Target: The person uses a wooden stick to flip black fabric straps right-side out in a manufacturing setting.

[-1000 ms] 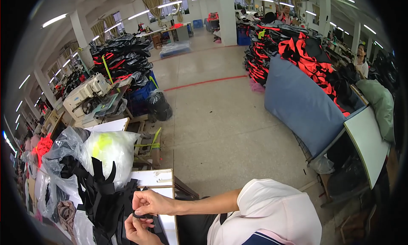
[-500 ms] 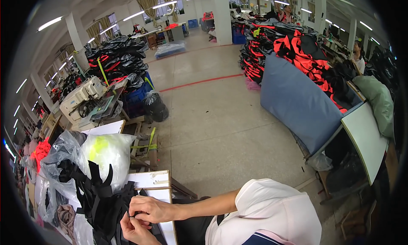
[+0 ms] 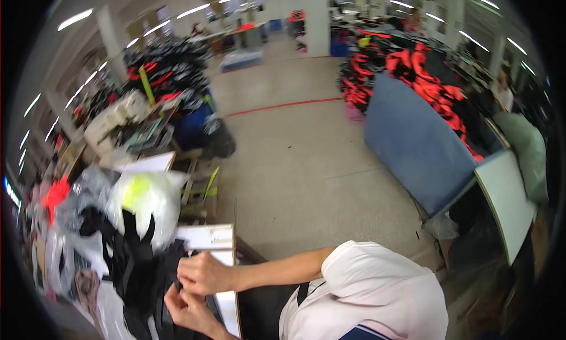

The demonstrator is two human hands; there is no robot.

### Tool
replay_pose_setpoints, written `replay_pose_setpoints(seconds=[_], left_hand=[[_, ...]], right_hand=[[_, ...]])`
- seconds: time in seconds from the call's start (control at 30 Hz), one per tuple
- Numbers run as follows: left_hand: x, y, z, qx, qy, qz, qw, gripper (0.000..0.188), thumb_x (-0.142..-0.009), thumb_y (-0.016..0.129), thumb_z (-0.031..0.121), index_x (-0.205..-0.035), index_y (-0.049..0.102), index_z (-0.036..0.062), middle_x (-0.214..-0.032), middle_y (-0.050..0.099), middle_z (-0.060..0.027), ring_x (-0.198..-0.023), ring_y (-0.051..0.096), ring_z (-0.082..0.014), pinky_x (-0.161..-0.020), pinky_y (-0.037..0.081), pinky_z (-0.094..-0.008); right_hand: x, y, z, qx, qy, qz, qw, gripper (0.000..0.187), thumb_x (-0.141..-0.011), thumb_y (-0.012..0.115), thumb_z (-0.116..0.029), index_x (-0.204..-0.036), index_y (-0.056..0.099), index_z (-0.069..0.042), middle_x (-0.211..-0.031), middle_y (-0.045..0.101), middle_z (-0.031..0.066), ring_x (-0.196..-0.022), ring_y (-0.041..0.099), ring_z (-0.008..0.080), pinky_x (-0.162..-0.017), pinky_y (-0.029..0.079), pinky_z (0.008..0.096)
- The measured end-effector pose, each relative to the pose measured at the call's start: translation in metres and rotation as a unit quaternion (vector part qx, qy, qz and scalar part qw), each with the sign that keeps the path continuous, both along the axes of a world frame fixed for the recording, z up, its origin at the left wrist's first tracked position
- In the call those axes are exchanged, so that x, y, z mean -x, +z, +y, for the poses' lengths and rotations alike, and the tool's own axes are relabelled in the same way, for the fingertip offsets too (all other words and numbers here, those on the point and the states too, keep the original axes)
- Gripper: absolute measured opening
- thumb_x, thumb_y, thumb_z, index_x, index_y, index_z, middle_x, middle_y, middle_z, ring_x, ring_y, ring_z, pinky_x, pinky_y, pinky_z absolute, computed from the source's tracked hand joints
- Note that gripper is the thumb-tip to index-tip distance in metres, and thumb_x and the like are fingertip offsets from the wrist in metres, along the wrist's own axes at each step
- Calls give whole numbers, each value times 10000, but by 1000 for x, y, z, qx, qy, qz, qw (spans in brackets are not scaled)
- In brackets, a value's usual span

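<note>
My right hand (image 3: 203,273) reaches in from the white sleeve, its fingers pinched at a small black piece (image 3: 179,286), which looks like the end of a fabric strip. Just below it, my left hand (image 3: 190,312) is closed with thumb and fingers at the same black piece. Blur and the fingers hide most of what they hold. Beside both hands lies a loose heap of black fabric strips (image 3: 138,275), some ends sticking up. The heap rests at the edge of a white tabletop (image 3: 206,237).
A clear plastic bag with white and yellow contents (image 3: 153,207) stands behind the strips. Farther left is a sewing machine (image 3: 118,119). A black bag (image 3: 218,138) sits on the floor. To the right, a blue-sided bin (image 3: 415,145) holds red and black pieces.
The view has shifted slightly and blurred. My hands have drawn a little apart, the right one moving up, with the small black piece still between them.
</note>
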State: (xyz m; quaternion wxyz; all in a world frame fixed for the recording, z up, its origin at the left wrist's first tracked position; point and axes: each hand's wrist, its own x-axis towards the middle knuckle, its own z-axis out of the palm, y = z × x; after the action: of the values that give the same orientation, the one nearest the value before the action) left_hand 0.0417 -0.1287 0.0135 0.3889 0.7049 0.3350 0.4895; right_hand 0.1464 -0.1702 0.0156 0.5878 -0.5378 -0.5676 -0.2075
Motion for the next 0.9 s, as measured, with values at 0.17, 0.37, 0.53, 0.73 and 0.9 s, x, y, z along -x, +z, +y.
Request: replay_pose_setpoints(seconds=[0.17,0.37,0.53,0.73,0.9], left_hand=[[-10,20,-2,235,-205,-177,934,398,-811,419,-63,-1193,532,-67,-775,539,11,-643,485,-42,-576,413,-173],[20,-1,8,320,-233,-330,857,289,-875,413,-15,-1127,524,-103,-770,635,-197,-556,622,-215,-470,525,-273],[14,-8,5,358,-231,-370,826,313,-864,376,-27,-1134,519,-95,-756,628,-190,-545,614,-212,-431,514,-267],[-7,-9,-18,405,-151,-411,803,311,-887,415,3,-1185,473,-70,-800,625,-195,-563,617,-206,-452,527,-258],[-1,-15,-12,372,-127,-364,844,321,-873,396,-29,-1172,512,-54,-742,614,-165,-517,588,-178,-421,475,-235]], right_hand=[[-11,19,-22,16,55,-105,993,105,-721,662,-35,-798,609,13,-772,590,93,-686,587,248,-536,485,329],[-15,25,-13,71,22,179,981,228,-762,671,-10,-987,639,-3,-877,577,96,-737,588,194,-622,467,274],[-7,10,1,52,-7,107,993,165,-755,678,11,-919,655,19,-897,597,107,-740,612,216,-632,496,292],[-6,-19,22,10,-30,164,986,126,-738,690,22,-856,645,21,-915,628,114,-744,629,219,-637,507,290],[-13,-17,11,76,200,398,892,59,-753,676,12,-762,618,8,-1079,600,146,-941,587,199,-777,483,299]])
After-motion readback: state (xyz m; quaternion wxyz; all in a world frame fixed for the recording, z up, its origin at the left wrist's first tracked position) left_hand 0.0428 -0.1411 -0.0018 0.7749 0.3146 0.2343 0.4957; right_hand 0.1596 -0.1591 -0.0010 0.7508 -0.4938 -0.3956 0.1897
